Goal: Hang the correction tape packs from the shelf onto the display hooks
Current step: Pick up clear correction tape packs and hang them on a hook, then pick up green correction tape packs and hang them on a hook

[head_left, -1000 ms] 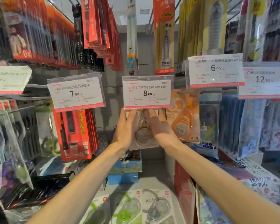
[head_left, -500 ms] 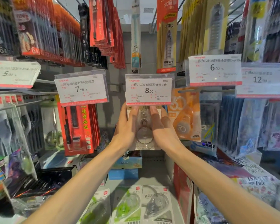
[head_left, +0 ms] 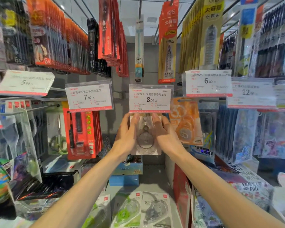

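A clear-blister correction tape pack [head_left: 145,139] with a grey wheel is held upright just under the 8.00 price tag [head_left: 150,98]. My left hand [head_left: 127,137] grips its left edge and my right hand [head_left: 165,137] its right edge, fingertips at the pack's top. The hook itself is hidden behind the tag. More correction tape packs, one green [head_left: 127,211] and one grey [head_left: 156,209], lie flat on the shelf [head_left: 153,183] below, between my forearms.
Red packs [head_left: 82,134] hang on the hook to the left under the 7.90 tag. An orange tape pack [head_left: 185,125] hangs close on the right. Blue boxes [head_left: 125,174] stand at the shelf's back. Dense hanging goods fill the rows above and both sides.
Both hands have lifted the pack slightly, so its top now sits right under the 8.00 tag. The view has shifted a little with my head.
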The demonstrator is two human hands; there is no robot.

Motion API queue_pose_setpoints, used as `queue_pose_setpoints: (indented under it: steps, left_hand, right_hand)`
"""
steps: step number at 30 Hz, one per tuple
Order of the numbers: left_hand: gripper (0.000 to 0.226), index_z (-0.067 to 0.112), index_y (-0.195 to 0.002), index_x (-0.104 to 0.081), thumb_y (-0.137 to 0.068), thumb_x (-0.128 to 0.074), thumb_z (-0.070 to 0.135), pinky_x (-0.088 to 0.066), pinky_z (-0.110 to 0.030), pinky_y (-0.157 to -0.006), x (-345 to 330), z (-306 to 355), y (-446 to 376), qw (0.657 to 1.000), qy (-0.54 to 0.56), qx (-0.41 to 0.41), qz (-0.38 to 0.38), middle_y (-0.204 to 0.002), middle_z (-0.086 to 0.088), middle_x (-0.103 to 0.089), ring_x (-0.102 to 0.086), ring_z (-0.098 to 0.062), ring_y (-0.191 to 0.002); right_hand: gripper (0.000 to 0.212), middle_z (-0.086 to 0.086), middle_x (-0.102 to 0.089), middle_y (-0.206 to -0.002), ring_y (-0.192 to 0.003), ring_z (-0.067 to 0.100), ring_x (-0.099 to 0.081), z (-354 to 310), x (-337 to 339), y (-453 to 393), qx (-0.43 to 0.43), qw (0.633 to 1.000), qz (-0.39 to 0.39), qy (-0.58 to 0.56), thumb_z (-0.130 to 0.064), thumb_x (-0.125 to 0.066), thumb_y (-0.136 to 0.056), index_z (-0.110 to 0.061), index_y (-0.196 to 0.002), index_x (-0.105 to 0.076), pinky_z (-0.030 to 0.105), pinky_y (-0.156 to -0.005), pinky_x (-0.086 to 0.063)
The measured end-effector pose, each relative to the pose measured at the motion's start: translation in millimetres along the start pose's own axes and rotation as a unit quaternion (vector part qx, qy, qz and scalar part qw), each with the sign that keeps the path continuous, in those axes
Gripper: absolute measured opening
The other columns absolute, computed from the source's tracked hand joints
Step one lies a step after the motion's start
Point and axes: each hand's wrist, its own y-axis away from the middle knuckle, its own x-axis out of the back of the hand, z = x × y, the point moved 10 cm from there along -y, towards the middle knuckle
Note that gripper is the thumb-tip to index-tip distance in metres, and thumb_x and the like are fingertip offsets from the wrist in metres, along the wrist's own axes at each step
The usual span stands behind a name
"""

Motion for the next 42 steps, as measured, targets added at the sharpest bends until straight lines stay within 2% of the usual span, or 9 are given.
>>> queue_pose_setpoints:
  steps: [7,12,14,18,21,25,32,38,42]
  left_hand:
    - [0.07,0.037,-0.153,-0.034,-0.094,-0.039,0.075,-0.039,-0.045,-0.114,6,-4,9,0.997,-0.056,0.055,0.0,-0.154,0.009,-0.049,-0.051,-0.019,-0.135]
    - [0.054,0.05,-0.147,-0.032,-0.097,-0.043,0.067,-0.042,-0.003,-0.057,20,1,25,0.994,-0.098,0.037,0.02,-0.121,0.024,-0.054,-0.059,0.006,-0.084]
    - [0.051,0.042,-0.146,-0.039,-0.098,-0.054,0.055,-0.04,-0.001,-0.067,29,7,32,0.996,-0.086,0.013,0.036,-0.115,0.033,-0.054,-0.055,0.016,-0.098]
    - [0.04,0.032,-0.136,-0.052,-0.098,-0.065,0.035,-0.042,-0.012,-0.084,44,11,54,0.996,-0.058,0.007,0.064,-0.116,0.018,-0.063,-0.057,0.012,-0.104]
    - [0.018,0.032,-0.113,-0.061,-0.097,-0.068,0.027,-0.055,-0.016,-0.072,51,19,80,0.996,-0.008,0.011,0.085,-0.109,0.01,-0.067,-0.067,-0.002,-0.09]
    - [0.013,0.027,-0.105,-0.067,-0.095,-0.07,0.02,-0.055,-0.027,-0.074,55,26,120,0.996,0.018,0.026,0.088,-0.096,0.0,-0.076,-0.071,-0.009,-0.084]
    - [0.011,0.024,-0.1,-0.069,-0.095,-0.069,0.014,-0.058,-0.022,-0.066,87,21,191,0.99,0.047,0.031,0.127,-0.085,0.002,-0.078,-0.071,-0.01,-0.071]
    - [0.01,0.031,-0.097,-0.072,-0.088,-0.07,0.027,-0.059,-0.044,-0.079,124,-18,229,0.985,0.065,0.077,0.142,-0.088,-0.003,-0.078,-0.072,-0.018,-0.076]
    - [0.012,0.034,-0.095,-0.073,-0.084,-0.069,0.03,-0.059,-0.042,-0.078,143,-51,230,0.984,0.078,0.108,0.115,-0.086,-0.005,-0.078,-0.072,-0.017,-0.072]
  right_hand:
    - [0.064,-0.018,-0.053,-0.146,-0.128,0.005,-0.052,6,13,9,-0.025,1.0,-0.012,0.0,-0.066,-0.05,-0.099,-0.039,-0.156,-0.037,0.026,-0.099,-0.04]
    - [0.026,-0.032,-0.057,-0.111,-0.078,-0.037,-0.052,0,23,23,-0.002,1.0,-0.024,-0.015,-0.037,-0.062,-0.103,-0.04,-0.128,-0.055,-0.011,-0.062,-0.036]
    - [0.024,-0.025,-0.065,-0.113,-0.081,-0.037,-0.055,-2,30,29,0.013,1.0,-0.016,-0.02,-0.025,-0.061,-0.104,-0.033,-0.127,-0.059,-0.009,-0.075,-0.041]
    - [0.014,-0.014,-0.073,-0.117,-0.109,-0.004,-0.069,0,45,47,0.012,0.999,0.003,-0.048,-0.028,-0.063,-0.103,-0.036,-0.114,-0.064,0.033,-0.11,-0.052]
    - [0.011,-0.001,-0.079,-0.105,-0.101,0.018,-0.076,0,55,65,0.003,0.995,0.026,-0.093,-0.034,-0.066,-0.101,-0.029,-0.111,-0.069,0.036,-0.094,-0.061]
    - [0.01,-0.001,-0.08,-0.086,-0.076,0.015,-0.075,1,54,96,-0.003,0.989,0.007,-0.15,-0.024,-0.066,-0.102,-0.019,-0.108,-0.071,0.022,-0.068,-0.061]
    - [0.01,0.005,-0.08,-0.084,-0.07,0.014,-0.072,23,39,158,-0.039,0.98,-0.022,-0.195,-0.015,-0.064,-0.102,-0.015,-0.106,-0.074,0.022,-0.062,-0.058]
    - [0.012,0.008,-0.08,-0.081,-0.067,0.014,-0.07,54,11,193,-0.091,0.977,-0.005,-0.191,-0.013,-0.064,-0.1,-0.016,-0.097,-0.075,0.02,-0.059,-0.058]
    - [0.011,0.008,-0.078,-0.078,-0.063,0.016,-0.068,71,-13,205,-0.126,0.974,0.023,-0.187,-0.011,-0.064,-0.1,-0.011,-0.095,-0.073,0.021,-0.053,-0.057]
